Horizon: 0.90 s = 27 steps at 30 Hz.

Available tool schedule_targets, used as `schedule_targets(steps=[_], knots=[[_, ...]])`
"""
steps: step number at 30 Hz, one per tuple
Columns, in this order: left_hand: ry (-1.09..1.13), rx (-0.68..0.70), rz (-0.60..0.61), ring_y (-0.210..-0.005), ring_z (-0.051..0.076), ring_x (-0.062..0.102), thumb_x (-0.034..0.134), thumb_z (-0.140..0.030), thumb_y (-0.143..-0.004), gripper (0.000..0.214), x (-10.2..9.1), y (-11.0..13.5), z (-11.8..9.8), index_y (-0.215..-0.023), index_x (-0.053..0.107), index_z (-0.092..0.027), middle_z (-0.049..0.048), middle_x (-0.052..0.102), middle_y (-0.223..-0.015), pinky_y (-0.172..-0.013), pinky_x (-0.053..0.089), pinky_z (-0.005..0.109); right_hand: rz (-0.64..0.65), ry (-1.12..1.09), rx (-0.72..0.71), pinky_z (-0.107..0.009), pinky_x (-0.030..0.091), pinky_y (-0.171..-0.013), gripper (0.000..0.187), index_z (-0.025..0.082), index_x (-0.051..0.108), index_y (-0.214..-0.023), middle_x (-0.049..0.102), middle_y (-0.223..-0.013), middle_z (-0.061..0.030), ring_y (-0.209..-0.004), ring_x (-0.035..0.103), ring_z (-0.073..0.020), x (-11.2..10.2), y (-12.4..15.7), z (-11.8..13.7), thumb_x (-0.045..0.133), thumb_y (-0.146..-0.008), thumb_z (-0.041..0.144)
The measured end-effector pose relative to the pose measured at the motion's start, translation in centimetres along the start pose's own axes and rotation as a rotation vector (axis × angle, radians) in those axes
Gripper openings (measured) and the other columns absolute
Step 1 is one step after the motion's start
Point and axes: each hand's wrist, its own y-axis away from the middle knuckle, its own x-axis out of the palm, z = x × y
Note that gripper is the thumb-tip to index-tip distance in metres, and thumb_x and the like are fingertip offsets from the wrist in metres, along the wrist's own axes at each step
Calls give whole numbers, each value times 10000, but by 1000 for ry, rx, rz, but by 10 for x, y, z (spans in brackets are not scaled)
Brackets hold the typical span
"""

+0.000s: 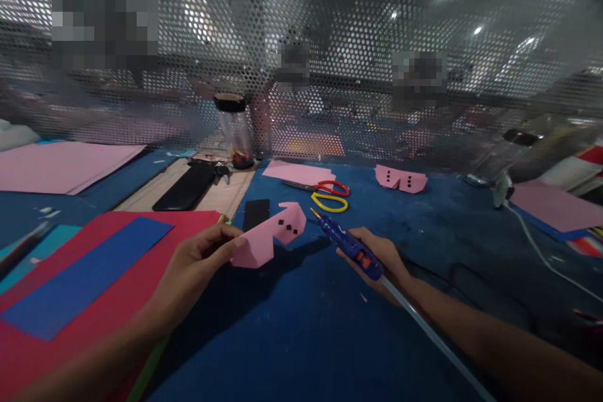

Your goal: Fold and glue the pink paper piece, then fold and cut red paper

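Observation:
Between the thumb and fingers of my left hand is a pink paper cutout, held up off the table by its left end. Several small black squares dot its right part. My right hand is wrapped round a blue glue gun, its tip pointing up and left towards the cutout, a short gap apart. A long translucent glue stick sticks out of the gun's back end. Behind the cutout lies a small black piece. Scissors with red and yellow handles rest beyond it.
A second pink cutout with black squares stands at the back. A lidded jar and a black phone are back left. Red sheets carry a blue strip. A perforated metal screen borders the blue table. A white cord runs right.

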Motion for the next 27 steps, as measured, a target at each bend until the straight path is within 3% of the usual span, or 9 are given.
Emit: schedule_targets(steps=[4, 8, 12, 17, 20, 23, 27], knots=[[6, -1, -23, -755, 161, 537, 689, -500, -877, 262, -3, 1, -2, -821, 687, -245, -24, 604, -806, -635, 418, 220, 14, 24, 28, -214, 493, -620, 189, 231, 654, -1050, 710, -810, 13, -655, 677, -149, 0, 0, 1, 614, -868, 200], [39, -19, 30, -803, 173, 567, 702, -502, -871, 260, -4, -1, 3, -828, 690, -247, -14, 635, -867, -666, 438, 227, 10, 77, 40, -242, 518, -662, 169, 237, 642, -1046, 715, -819, 9, -687, 697, -173, 1, 2, 0, 633, -880, 269], [76, -22, 66, -803, 171, 563, 710, -482, -875, 240, -3, -1, 2, -823, 690, -249, -17, 621, -835, -680, 445, 225, 10, 94, 9, -238, 526, -704, 196, 239, 656, -1054, 740, -916, -14, -794, 723, -188, -3, 1, -2, 595, -875, 191], [112, -30, 73, -789, 164, 564, 714, -479, -874, 232, -2, 1, -1, -824, 697, -253, -20, 632, -835, -674, 437, 225, -33, 183, -27, -261, 521, -789, 362, 245, 616, -1184, 752, -1021, -33, -880, 722, -211, -26, -9, -6, 586, -837, 146], [105, -42, 58, -782, 163, 570, 721, -483, -866, 239, -3, 0, 0, -817, 701, -250, -15, 661, -876, -673, 427, 229, -28, 257, -12, -279, 504, -753, 383, 235, 582, -1197, 751, -973, -35, -831, 717, -225, -47, -13, -8, 582, -820, 168], [105, -28, 56, -783, 160, 561, 721, -480, -867, 233, -3, -1, 0, -819, 701, -252, -21, 655, -864, -675, 418, 225, 22, 347, 68, -305, 488, -752, 403, 220, 541, -1229, 752, -1033, -60, -909, 725, -268, -64, -15, -10, 563, -829, 176], [112, -29, 92, -796, 162, 559, 702, -491, -883, 239, -2, -1, -1, -838, 699, -257, -26, 627, -838, -680, 425, 222, 84, 451, 317, -340, 491, -783, 390, 217, 514, -1253, 741, -1157, -106, -1039, 718, -326, -75, -11, -22, 565, -866, 205]])
